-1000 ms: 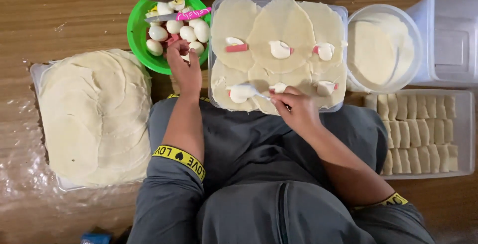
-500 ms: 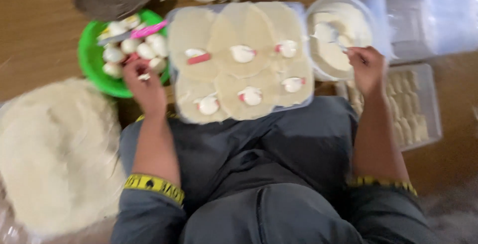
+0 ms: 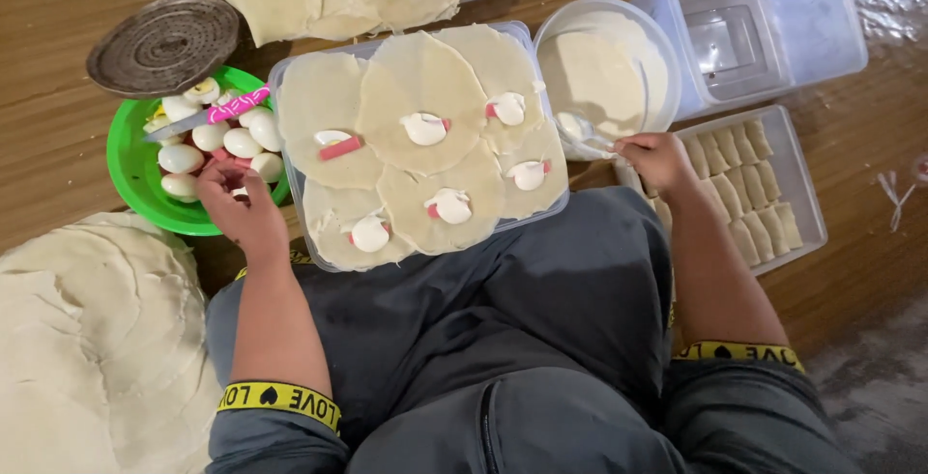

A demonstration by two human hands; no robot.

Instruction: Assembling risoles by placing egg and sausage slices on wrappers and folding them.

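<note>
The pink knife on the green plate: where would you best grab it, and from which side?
By its pink handle, coming from above on the side toward the tray. The handle lies propped across the eggs, raised and free, while the grey blade points toward the far rim of the green plate, low among the food.

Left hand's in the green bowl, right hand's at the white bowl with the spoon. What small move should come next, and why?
Probably lift the spoon with the right hand from the white bowl toward the wrappers. Each wrapper already carries an egg piece, and the spoon looks loaded. The left hand can keep picking in the green bowl.
</note>
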